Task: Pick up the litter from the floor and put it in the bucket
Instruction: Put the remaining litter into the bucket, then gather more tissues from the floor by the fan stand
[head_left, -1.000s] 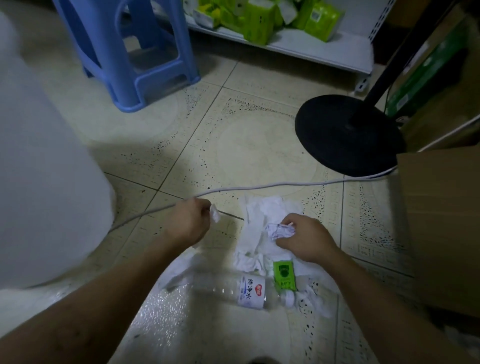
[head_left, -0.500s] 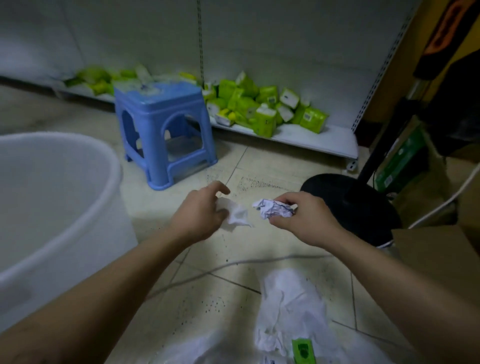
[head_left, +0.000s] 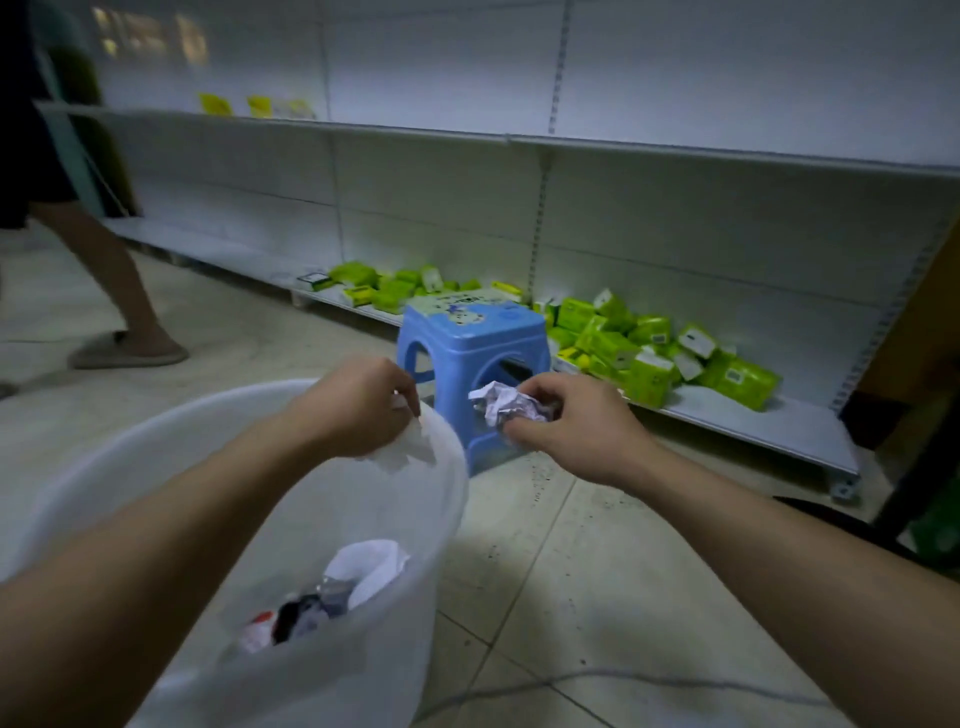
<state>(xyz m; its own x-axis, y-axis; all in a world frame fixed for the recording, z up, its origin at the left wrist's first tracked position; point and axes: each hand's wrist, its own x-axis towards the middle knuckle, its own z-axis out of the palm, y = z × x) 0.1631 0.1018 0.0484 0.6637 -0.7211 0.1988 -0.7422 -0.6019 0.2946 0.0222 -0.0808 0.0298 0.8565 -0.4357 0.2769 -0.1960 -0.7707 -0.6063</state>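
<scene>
A large white translucent bucket (head_left: 130, 457) fills the lower left, with several pieces of litter (head_left: 332, 592) lying at its bottom. My left hand (head_left: 358, 405) hovers over the bucket's far rim and pinches a white tissue (head_left: 410, 447) that hangs down inside the rim. To the right of the bucket, my right hand (head_left: 571, 421) grips a crumpled paper ball (head_left: 506, 405) in front of the stool, outside the bucket's rim.
A blue plastic stool (head_left: 472, 338) stands just behind the bucket. White shelving (head_left: 727, 415) with green packets (head_left: 649, 348) runs along the back. A person's leg (head_left: 104, 270) in a slipper is at the left. A cable (head_left: 597, 680) crosses the tiled floor.
Both hands have risen from the floor litter and swung left toward the bucket. The left hand with its tissue is now over the bucket's rim; the view has tilted up.
</scene>
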